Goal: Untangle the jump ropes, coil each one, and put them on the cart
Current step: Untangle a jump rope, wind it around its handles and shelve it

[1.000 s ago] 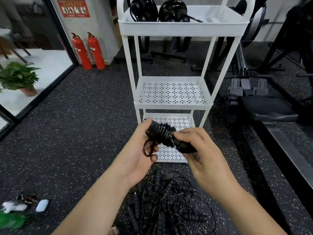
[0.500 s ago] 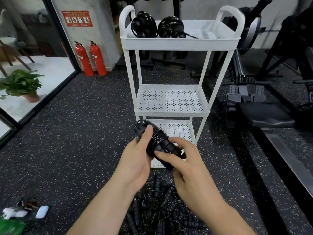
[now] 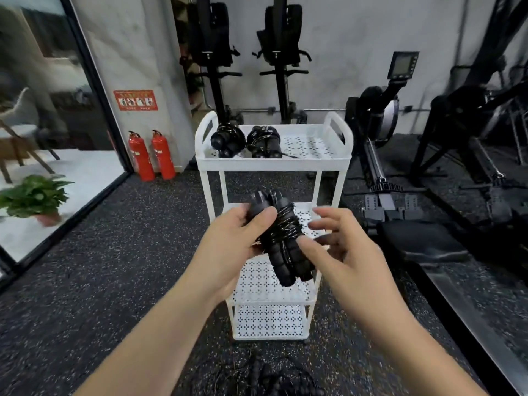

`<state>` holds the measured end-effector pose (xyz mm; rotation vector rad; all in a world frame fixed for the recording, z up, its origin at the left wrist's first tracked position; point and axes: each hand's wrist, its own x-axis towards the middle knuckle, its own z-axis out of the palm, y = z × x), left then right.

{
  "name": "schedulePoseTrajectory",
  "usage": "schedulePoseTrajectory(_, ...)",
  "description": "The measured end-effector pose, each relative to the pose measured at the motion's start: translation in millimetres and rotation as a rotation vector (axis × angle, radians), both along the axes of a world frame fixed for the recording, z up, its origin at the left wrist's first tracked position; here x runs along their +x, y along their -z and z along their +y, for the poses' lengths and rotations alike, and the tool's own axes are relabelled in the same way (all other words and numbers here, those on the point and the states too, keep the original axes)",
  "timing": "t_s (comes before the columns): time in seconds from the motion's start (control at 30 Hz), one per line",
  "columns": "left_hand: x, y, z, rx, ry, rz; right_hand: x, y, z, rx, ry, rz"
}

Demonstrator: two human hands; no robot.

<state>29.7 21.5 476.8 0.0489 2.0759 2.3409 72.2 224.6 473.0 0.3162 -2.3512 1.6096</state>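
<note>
**Held item:** rope (image 3: 281,235), black, cord wound round its two handles, centre of frame. Your left hand (image 3: 228,247) grips its upper end, thumb across the front. Your right hand (image 3: 345,258) is spread and loose just beside the handles and holds nothing; whether the thumb touches them is unclear.

**Behind:** white cart (image 3: 271,164), three perforated shelves. On the left of the top shelf sit the first coil (image 3: 228,140) and the second coil (image 3: 264,141), side by side.

**Floor, bottom centre:** tangle (image 3: 274,378) of black ropes.

**Left of centre:** two red extinguishers (image 3: 151,155). The red sign (image 3: 135,100) above them has writing too blurred to read.
</note>
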Motion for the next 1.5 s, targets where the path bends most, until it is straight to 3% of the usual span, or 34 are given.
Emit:
schedulePoseTrajectory(0.37, -120, -137, 21, -0.316, -0.015, 0.220, -124, -133, 22, 0.130, 0.037, 0.095)
schedulePoseTrajectory(0.53, -186, -154, 30, -0.435, 0.019, 0.206, -180, -141, 24, 0.101, 0.109, 0.047)
schedulePoseTrajectory(0.67, -223, -153, 37, -0.566, 0.035, 0.163, -208, -137, 20, 0.221, 0.203, 0.015)
schedulePoseTrajectory(1.0, -244, -155, 54, -1.275, 0.038, 0.312, -246, -122, 8, 0.312, 0.185, -0.140)
schedulePoseTrajectory(1.2, -254, -141, 46, -1.626, 0.036, 0.279, -260, -105, -4, 0.662, 0.141, -0.150)
schedulePoseTrajectory(1.27, -259, -137, 40, -1.642, 0.014, 0.300, -262, -104, -8, 0.765, 0.166, -0.131)
schedulePoseTrajectory(1.43, -260, -130, 26, -1.509, 0.036, 0.686, -271, -96, -8, 0.834, 0.227, -0.101)
schedulePoseTrajectory(1.5, -257, -127, 24, -1.561, 0.028, 0.699, -271, -95, -9, 0.828, 0.222, -0.093)
